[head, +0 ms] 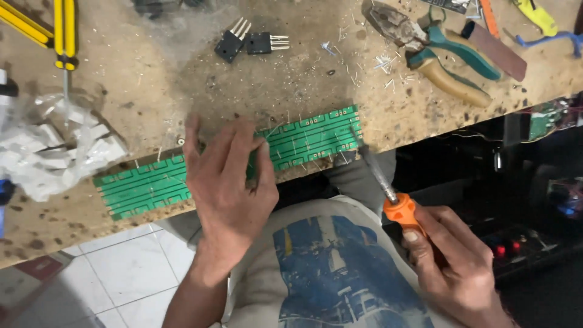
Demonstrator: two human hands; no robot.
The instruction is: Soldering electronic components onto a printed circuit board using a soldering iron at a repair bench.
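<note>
A long green circuit board (pixel 303 143) lies along the near edge of a worn wooden workbench (pixel 152 85), with thin component leads sticking up from it. My left hand (pixel 228 182) presses flat on the board's middle, fingers spread. My right hand (pixel 449 261) grips the orange handle of a soldering iron (pixel 379 179). Its metal tip touches the board near the right end.
Two black transistors (pixel 249 44) lie at the back of the bench. Pliers with green and tan handles (pixel 434 51) rest at the back right among cut lead scraps. A yellow-handled screwdriver (pixel 65 33) and a crumpled plastic bag (pixel 51 152) are at left. White floor tiles (pixel 121 273) show below.
</note>
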